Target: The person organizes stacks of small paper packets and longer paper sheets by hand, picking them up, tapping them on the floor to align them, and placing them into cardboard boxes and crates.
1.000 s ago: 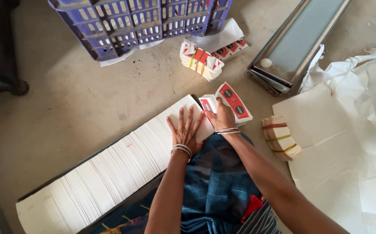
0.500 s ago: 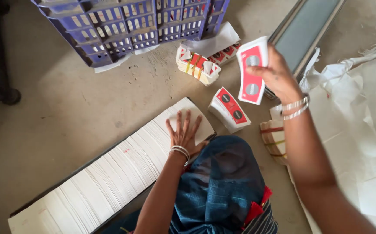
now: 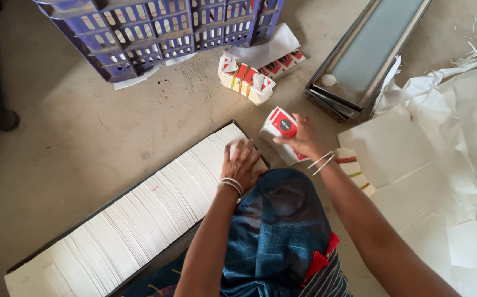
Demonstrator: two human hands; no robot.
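Left hand lies flat, fingers spread, pressing on the near end of a long row of white cards packed edge-on in a dark shallow tray; palm down, gripping nothing. Tray runs from 7 o'clock up toward centre frame

Right hand sits at about 1 o'clock from the left hand, fingers closed round the top of a small stack of red-and-white printed cards; stack rests on the concrete floor, just beside the tray's upper end. Thin bangles on both wrists

At 12 o'clock from the held stack, a banded bundle of the same red-and-white cards lies on the floor, with a loose white sheet and a few more printed cards behind it. Blue plastic crate at 11 o'clock, top edge of frame. Stacked metal trays at 1 o'clock, angled. White paper sheets spread at 3 o'clock; another banded bundle lies at their edge, under the right forearm. Blue cloth over the person's knee at 6 o'clock
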